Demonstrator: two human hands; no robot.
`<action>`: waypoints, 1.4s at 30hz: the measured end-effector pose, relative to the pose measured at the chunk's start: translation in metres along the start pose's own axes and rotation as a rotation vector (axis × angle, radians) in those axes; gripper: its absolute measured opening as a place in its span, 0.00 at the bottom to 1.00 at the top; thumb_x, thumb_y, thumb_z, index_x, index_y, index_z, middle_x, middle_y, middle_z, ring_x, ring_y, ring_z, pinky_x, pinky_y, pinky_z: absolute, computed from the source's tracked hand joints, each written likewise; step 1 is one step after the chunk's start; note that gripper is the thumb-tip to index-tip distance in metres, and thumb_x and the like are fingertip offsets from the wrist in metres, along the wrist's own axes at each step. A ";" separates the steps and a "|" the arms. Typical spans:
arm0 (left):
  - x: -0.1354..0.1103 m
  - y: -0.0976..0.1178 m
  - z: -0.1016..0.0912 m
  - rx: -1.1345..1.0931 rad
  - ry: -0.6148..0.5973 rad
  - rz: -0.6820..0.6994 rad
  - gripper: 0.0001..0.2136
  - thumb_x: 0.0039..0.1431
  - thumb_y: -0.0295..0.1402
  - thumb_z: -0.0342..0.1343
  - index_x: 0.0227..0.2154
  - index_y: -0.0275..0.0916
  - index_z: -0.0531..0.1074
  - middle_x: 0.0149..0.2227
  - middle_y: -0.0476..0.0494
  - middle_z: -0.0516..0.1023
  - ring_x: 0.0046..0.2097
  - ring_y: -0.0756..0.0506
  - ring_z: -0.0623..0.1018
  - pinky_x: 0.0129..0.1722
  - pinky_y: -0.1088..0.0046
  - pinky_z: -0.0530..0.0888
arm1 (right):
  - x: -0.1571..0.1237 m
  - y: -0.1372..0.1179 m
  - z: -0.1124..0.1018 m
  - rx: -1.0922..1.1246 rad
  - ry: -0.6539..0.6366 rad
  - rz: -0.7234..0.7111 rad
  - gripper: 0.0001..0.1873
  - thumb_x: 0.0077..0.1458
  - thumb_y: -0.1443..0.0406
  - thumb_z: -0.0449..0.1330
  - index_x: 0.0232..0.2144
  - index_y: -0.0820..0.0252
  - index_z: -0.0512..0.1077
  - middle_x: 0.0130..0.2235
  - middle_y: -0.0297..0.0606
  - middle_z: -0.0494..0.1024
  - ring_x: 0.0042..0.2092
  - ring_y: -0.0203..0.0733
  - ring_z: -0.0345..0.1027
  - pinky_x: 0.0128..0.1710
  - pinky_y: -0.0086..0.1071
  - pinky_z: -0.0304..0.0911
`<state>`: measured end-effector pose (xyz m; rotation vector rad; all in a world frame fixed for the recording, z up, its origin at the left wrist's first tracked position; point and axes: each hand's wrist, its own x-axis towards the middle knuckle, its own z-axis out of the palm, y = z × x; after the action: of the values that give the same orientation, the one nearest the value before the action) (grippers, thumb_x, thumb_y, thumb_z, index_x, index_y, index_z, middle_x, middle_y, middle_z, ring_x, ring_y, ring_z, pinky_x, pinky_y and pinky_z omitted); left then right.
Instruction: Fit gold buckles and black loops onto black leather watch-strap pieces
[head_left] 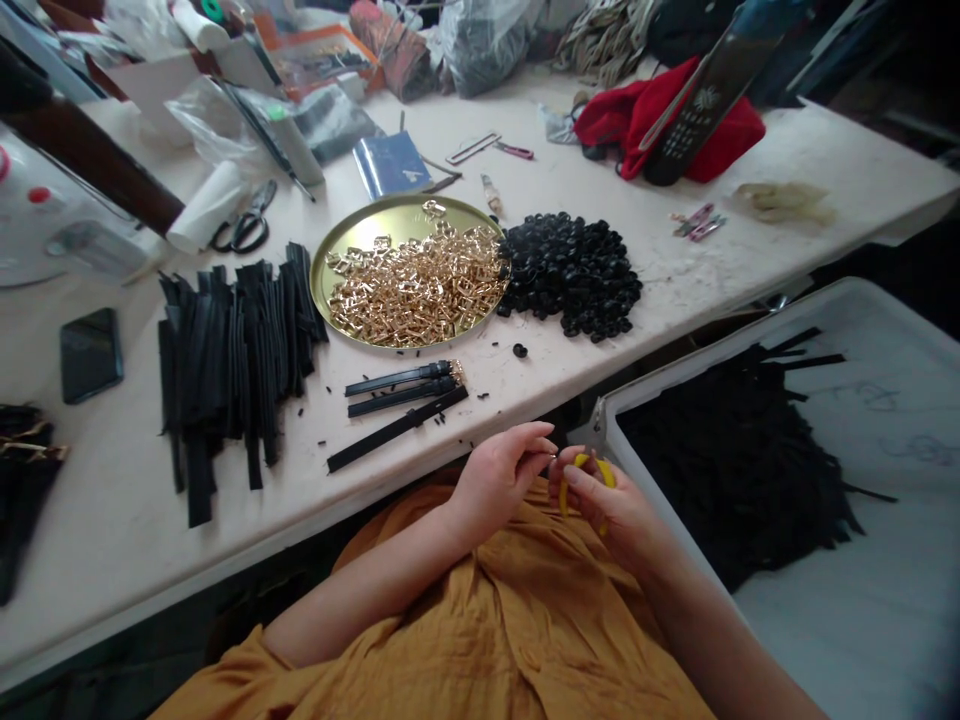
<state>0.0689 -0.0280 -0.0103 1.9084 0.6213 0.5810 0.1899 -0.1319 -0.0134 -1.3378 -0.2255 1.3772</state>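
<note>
Yellow-handled tool (607,474) sits clamped in the right hand (624,512), lower centre, beside the left hand (501,468), fingertips close together, grip unclear

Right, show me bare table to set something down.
Front left, bordered by phone, black strip bundle and table edge; a smaller patch between black heap, red cloth and pink clips. Crowded: the middle, around the gold tray, and the back, with plastic bags.

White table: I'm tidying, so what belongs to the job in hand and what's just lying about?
Job, probably: yellow-handled tool in right hand; gold metal buckles; flat black strips; rounded black pieces.
Lying about, probably: dark rectangular phone; blue rectangular booklet.
</note>
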 end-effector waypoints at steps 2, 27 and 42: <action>-0.001 0.000 0.001 -0.028 0.005 -0.008 0.11 0.58 0.28 0.50 0.45 0.39 0.63 0.37 0.47 0.78 0.40 0.50 0.76 0.41 0.72 0.72 | 0.002 0.000 0.003 -0.035 0.049 -0.043 0.16 0.43 0.58 0.64 0.33 0.59 0.67 0.29 0.32 0.70 0.32 0.37 0.64 0.33 0.31 0.60; -0.003 -0.008 0.004 0.423 0.010 0.275 0.09 0.60 0.31 0.46 0.38 0.36 0.71 0.35 0.45 0.76 0.37 0.51 0.73 0.37 0.76 0.69 | 0.009 -0.001 0.010 -0.004 0.225 -0.165 0.15 0.38 0.61 0.68 0.29 0.57 0.68 0.27 0.28 0.70 0.29 0.33 0.64 0.31 0.27 0.61; -0.005 -0.013 0.006 0.454 -0.023 0.302 0.09 0.58 0.30 0.47 0.36 0.38 0.72 0.41 0.43 0.73 0.42 0.47 0.72 0.40 0.72 0.70 | 0.011 0.002 0.007 -0.113 0.241 -0.163 0.15 0.40 0.59 0.66 0.30 0.58 0.68 0.29 0.30 0.71 0.31 0.34 0.66 0.33 0.29 0.63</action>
<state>0.0664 -0.0308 -0.0249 2.4594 0.4782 0.6454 0.1864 -0.1202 -0.0188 -1.5307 -0.2471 1.0698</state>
